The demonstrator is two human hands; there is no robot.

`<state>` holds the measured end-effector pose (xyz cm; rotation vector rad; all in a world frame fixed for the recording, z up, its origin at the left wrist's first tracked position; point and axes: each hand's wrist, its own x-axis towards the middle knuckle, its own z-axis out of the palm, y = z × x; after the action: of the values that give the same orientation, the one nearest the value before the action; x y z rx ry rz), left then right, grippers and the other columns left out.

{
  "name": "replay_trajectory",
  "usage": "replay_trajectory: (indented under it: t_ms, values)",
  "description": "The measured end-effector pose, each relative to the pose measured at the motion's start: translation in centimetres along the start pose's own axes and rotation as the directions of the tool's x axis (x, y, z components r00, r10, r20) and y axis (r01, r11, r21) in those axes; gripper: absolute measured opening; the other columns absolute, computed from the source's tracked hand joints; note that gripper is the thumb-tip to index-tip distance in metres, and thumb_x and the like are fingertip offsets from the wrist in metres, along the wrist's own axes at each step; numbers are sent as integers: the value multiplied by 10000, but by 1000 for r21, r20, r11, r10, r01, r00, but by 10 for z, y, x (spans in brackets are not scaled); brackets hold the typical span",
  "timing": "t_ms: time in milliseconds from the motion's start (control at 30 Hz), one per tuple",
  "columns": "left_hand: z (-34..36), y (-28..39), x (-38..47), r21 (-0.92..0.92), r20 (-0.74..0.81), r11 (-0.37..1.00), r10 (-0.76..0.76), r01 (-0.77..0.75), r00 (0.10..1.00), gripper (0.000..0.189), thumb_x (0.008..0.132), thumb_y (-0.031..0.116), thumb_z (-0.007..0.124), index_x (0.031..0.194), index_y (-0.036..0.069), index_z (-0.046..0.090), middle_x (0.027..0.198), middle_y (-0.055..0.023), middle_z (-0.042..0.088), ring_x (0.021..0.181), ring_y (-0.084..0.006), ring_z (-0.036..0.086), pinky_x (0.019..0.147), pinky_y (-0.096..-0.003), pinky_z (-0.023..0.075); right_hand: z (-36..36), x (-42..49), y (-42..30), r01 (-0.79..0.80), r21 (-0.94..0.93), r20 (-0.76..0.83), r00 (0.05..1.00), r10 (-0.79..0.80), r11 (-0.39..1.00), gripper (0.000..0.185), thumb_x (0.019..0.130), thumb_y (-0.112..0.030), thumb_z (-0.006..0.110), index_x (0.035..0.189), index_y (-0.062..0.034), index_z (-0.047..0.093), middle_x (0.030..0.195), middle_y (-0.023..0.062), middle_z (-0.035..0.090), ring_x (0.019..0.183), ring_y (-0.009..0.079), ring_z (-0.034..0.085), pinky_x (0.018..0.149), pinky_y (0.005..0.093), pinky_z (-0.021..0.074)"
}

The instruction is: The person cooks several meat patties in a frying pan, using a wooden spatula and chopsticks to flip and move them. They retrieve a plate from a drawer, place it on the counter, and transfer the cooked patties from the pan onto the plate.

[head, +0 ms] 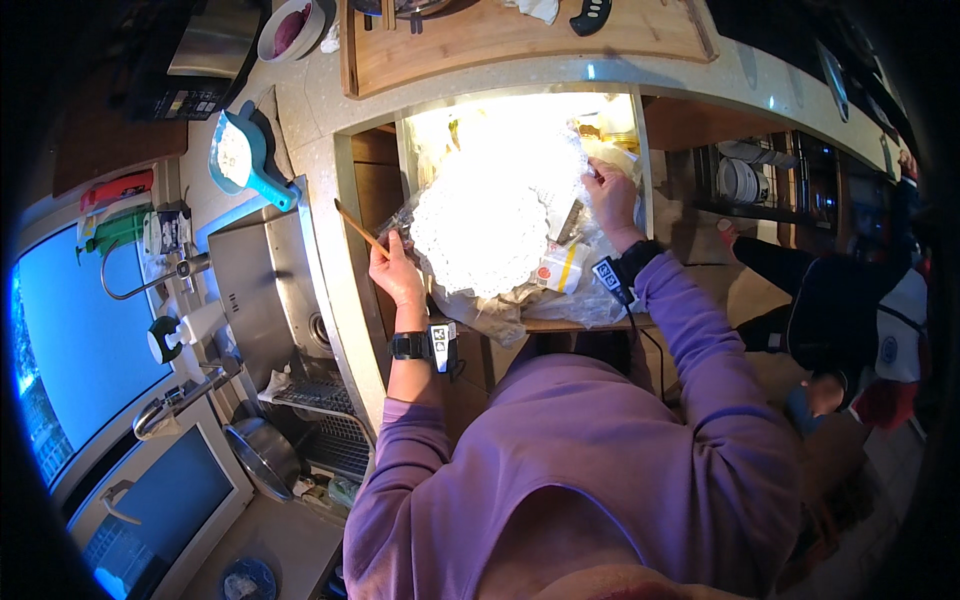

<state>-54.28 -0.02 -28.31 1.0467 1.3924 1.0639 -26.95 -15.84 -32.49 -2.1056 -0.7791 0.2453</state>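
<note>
An open drawer (648, 161) in front of me is full of plastic bags and packets, and strong light washes out much of it. Two round white lace-edged doilies, the nearer doily (480, 240) and the farther doily (540, 154), lie over the contents. My right hand (611, 196) pinches the farther doily's right edge. A thin wooden stick (363, 231), perhaps a chopstick, is held in my left hand (396, 274), beside the nearer doily and crumpled clear plastic. A packet with a yellow stripe (564, 268) sits between the doilies and my right wrist.
A wooden board (480, 52) lies on the counter beyond the drawer. At left are a blue scoop of white powder (238, 154) and a steel sink (255, 262). Another person (832, 307) is at the right, near a pull-out dish rack (750, 184).
</note>
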Motion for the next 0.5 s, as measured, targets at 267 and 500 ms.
replay_trajectory:
  t_ms: [267, 500]
  values:
    - [16, -8, 6, 39, 39, 999, 20, -22, 999, 80, 838, 77, 571, 808, 3, 571, 685, 1, 548, 548, -73, 493, 517, -195, 422, -1, 6, 12, -261, 188, 109, 964, 244, 947, 190, 699, -146, 686, 828, -19, 625, 739, 89, 622, 652, 157, 586, 585, 255, 460]
    - [22, -13, 3, 10, 53, 1000, 24, -24, 998, 86, 842, 79, 563, 816, -3, 571, 667, -4, 550, 535, -73, 487, 518, -193, 412, 13, 23, 32, -217, 44, 432, 885, 177, 975, 204, 738, -148, 660, 877, -1, 631, 767, 40, 633, 664, 93, 559, 637, 233, 442]
